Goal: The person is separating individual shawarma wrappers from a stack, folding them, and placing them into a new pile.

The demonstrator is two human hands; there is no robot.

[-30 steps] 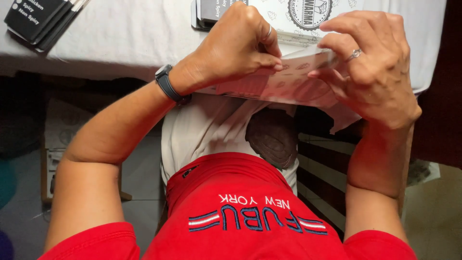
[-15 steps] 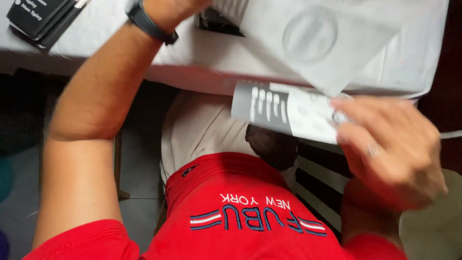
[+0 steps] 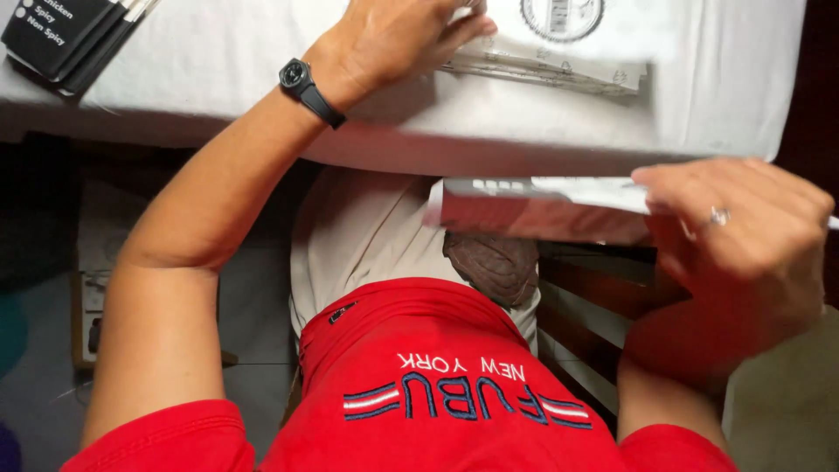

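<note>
My left hand [image 3: 398, 35], with a black watch on the wrist, rests fingers-down on a stack of flat white paper bags [image 3: 559, 65] lying on the white table [image 3: 218, 70]. The top bag carries a round dark stamp. My right hand [image 3: 743, 236], with a ring on one finger, grips one flat white paper bag [image 3: 542, 197] held level in the air below the table edge, above my lap. That bag shows small dark print at its left end.
A pile of black printed cards or boxes [image 3: 70, 31] lies at the table's far left corner. Under the table I see my beige trousers, red shirt, a brown pouch [image 3: 489, 262] and wooden slats to the right.
One second ago both hands held a bag together at the table edge. My left hand has gone up onto the stack; my right hand has drawn one bag down and to the right.
</note>
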